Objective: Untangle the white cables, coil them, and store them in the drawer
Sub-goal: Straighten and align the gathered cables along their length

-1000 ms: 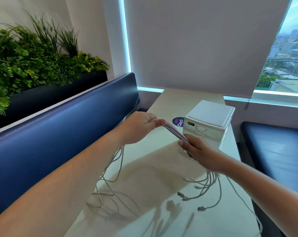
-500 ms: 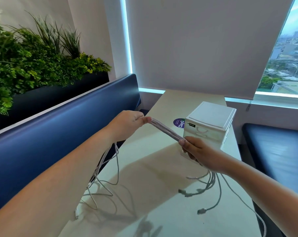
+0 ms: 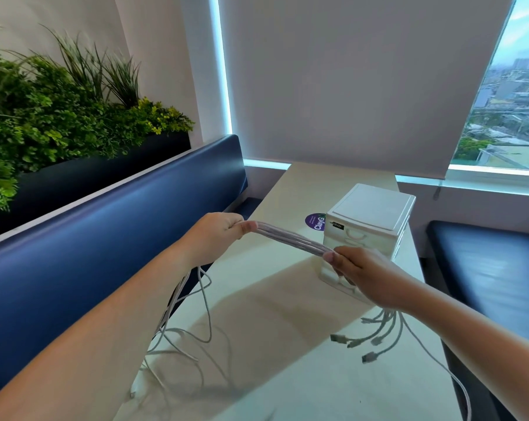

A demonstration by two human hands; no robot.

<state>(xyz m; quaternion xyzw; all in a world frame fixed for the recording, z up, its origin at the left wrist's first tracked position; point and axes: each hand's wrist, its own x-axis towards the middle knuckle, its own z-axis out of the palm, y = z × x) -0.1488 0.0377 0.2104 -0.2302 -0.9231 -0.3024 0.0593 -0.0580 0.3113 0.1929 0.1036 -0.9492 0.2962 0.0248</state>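
Evidently light and floppy, the cables [image 3: 293,241] stretch taut between the left hand [image 3: 217,235] and right hand [image 3: 366,275], both gripping them; best held mid-length, since the ends dangle.

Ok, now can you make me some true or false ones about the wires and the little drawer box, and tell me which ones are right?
1. The left hand and the right hand both hold the white cables. True.
2. The white cables are tucked inside the drawer box. False: they stretch between the two hands, with loose ends hanging below them.
3. The drawer box stands on the table. True.
4. The plants are on the right, by the window. False: they are on the left, behind the blue bench.
5. A purple sticker lies on the table beside the drawer box. True.
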